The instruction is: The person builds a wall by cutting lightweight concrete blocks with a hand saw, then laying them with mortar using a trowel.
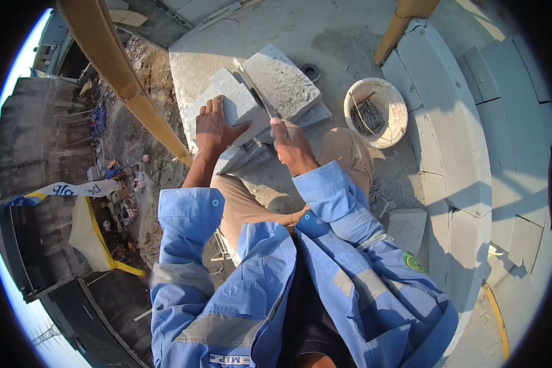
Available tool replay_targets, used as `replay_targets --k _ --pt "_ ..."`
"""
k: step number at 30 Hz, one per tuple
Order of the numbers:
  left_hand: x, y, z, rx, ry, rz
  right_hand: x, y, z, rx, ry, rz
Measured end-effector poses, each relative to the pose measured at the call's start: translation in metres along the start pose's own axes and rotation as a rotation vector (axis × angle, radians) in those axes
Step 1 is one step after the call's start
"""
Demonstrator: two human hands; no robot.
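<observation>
A saw [256,92] is clasped in the closed right hand [293,146], its blade set across a grey block [242,104]. The left hand [218,126] is pressed flat, open, just beside the cut, where a slipping blade could catch fingers. The saw's handle is hidden.

left hand [214,127] pressing block [242,105]; right hand [292,146] gripping saw [257,92]

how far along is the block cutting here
Done: the saw already sits in a cut that runs across the top of the grey block, and curved block walling stands at right. In hand: the right hand grips the saw handle while the left hand presses flat on the block. Left: how deep the cut goes is hidden; both parts lie together.
</observation>
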State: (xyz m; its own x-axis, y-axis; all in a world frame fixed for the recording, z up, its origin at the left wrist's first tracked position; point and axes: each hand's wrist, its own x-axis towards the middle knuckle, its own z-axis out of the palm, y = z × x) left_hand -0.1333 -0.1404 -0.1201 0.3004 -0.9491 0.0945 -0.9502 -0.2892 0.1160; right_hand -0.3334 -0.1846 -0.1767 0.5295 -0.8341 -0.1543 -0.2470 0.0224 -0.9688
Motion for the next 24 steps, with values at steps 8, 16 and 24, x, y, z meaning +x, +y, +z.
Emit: replay_targets --k 8,16,24 --pt "0.005 -0.004 0.002 0.037 -0.029 -0.024 -0.014 -0.052 -0.026 0.350 0.011 0.002" --pt "0.007 -0.005 0.002 0.052 -0.032 -0.021 0.001 -0.024 -0.020 0.130 0.090 -0.125" --pt "0.001 0.001 0.003 0.027 -0.004 -0.076 0.012 0.032 0.008 -0.052 0.110 -0.102"
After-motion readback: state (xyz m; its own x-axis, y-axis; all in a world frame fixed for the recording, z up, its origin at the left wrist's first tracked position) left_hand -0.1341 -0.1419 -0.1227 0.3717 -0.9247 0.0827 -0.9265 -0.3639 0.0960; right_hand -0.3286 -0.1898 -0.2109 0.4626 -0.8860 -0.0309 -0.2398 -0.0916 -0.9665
